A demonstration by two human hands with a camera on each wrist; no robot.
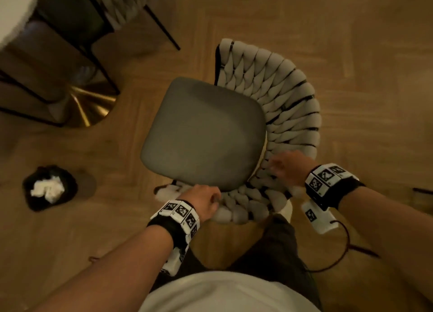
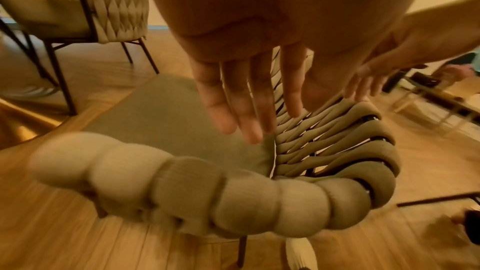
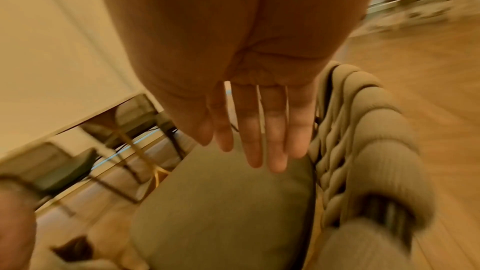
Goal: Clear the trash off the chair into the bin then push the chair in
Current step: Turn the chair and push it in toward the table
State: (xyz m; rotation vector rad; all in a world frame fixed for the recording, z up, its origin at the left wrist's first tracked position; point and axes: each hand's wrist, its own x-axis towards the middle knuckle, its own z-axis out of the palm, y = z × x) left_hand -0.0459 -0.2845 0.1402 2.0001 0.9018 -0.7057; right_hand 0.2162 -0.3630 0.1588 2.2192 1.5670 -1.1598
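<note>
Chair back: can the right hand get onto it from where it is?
Probably yes. The right hand hangs open just over the woven chair back, fingers straight, nothing between them.

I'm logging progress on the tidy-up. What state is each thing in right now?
Chair seat: bare, no trash on it.
Chair: pulled out, away from the table.
Bin: on the floor, crumpled white paper inside.
Left hand: open, fingers straight, at the woven backrest.
Right hand: open, fingers straight, at the backrest.
</note>
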